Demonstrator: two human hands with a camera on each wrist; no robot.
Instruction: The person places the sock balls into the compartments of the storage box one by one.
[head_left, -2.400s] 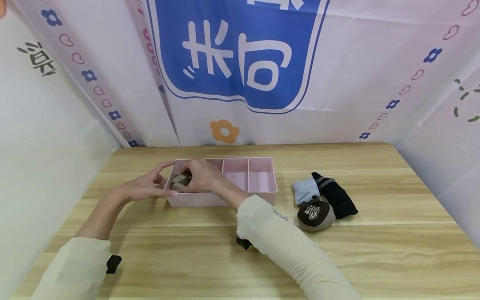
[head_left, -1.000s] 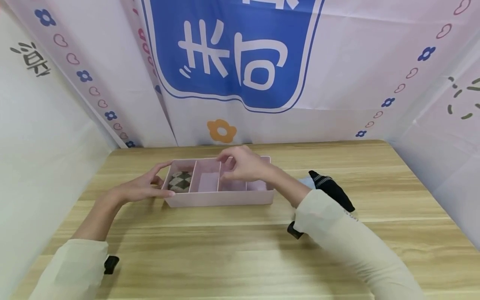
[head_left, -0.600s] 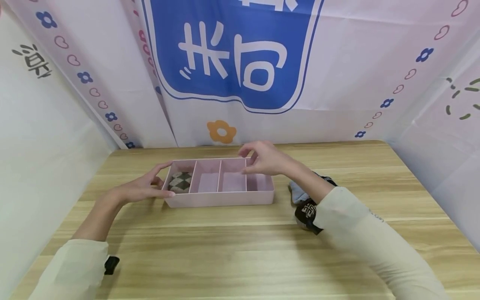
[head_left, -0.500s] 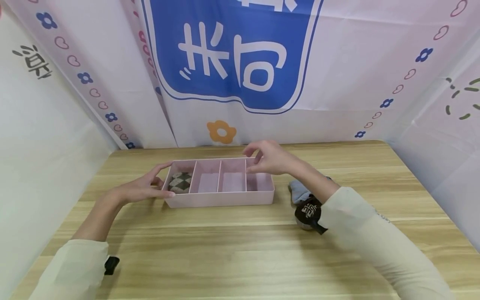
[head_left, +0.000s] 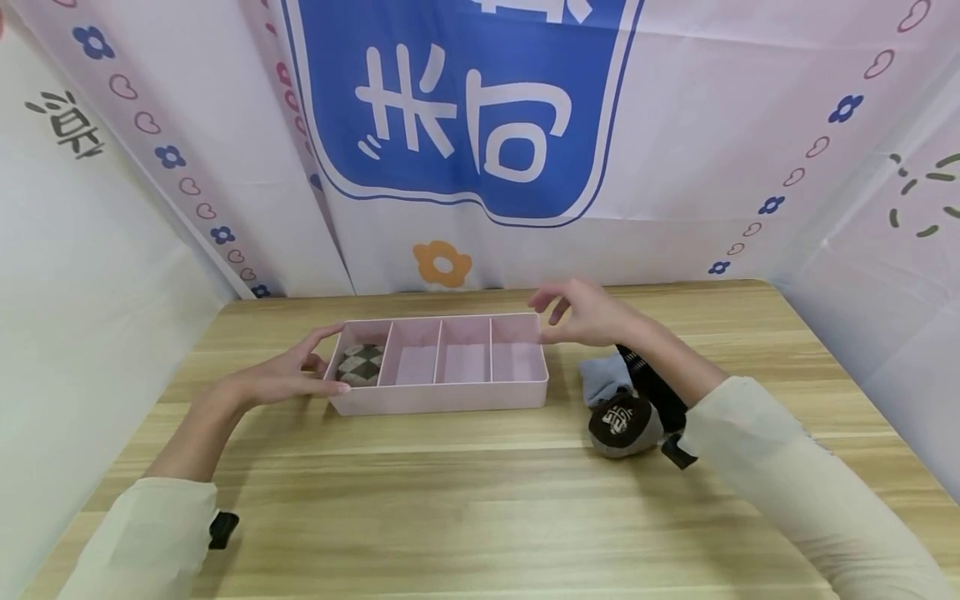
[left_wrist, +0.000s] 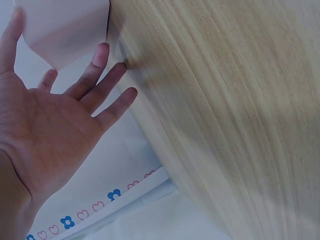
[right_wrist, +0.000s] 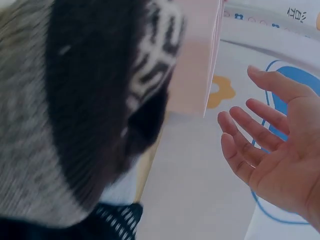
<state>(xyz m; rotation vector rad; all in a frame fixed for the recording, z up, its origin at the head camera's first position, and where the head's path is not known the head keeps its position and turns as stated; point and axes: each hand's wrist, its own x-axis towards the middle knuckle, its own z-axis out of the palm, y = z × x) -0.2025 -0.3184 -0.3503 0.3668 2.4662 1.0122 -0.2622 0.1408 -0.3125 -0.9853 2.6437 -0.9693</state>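
Box (head_left: 442,398) is holding sock (head_left: 361,366), left hand (head_left: 285,377) is gripping box's end, right hand (head_left: 587,315) is hovering empty, loosely spread

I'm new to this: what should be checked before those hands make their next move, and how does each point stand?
1. Pink box steadied: ok; the left hand touches its left end.
2. Right hand free: ok; it holds nothing.
3. Room inside: ok; only the diamond-patterned sock is in, in the leftmost compartment.
4. Clear separation: not ok; the light-blue sock, black sock and brown-and-gray sock lie bunched together.
5. Firm hold: cannot tell; contact shows, pressure does not.
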